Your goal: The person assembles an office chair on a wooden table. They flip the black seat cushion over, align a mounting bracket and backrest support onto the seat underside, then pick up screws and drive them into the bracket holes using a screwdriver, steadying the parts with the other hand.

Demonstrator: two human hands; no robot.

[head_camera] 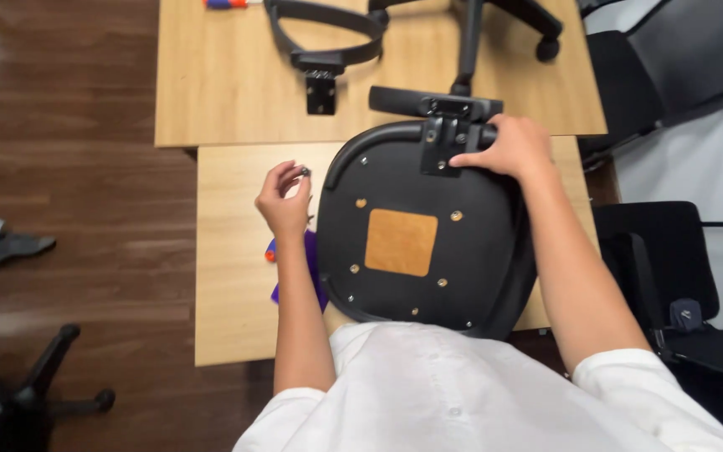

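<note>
A person leans over a low wooden desk [228, 276]. An upside-down black chair seat [412, 243] lies on it, just in front of the person, with a brown square in its middle and little screw holes around it.

The right hand [508, 146] rests on the far edge of the seat, with its fingers pressed on a black armrest bracket [443, 134] there. Its grip is closed down on the bracket and holds it against the seat.

The left hand [282, 201] is lifted just beside the seat's left edge. Its fingertips are pinched together on a small dark screw [304, 172].

Under that arm lie a purple thing [307, 268] and an orange and blue tool [270, 250], partly hidden. Another black armrest [324, 38] lies on the desk further away.

The screw is tiny and held only by the fingertips. It could slip out, roll off the desk and get lost on the dark floor [69, 167]. If the right hand lets go a little, the bracket could slide off its holes. The seat hangs a bit over the near edge, so a hard push might tip it.
</note>
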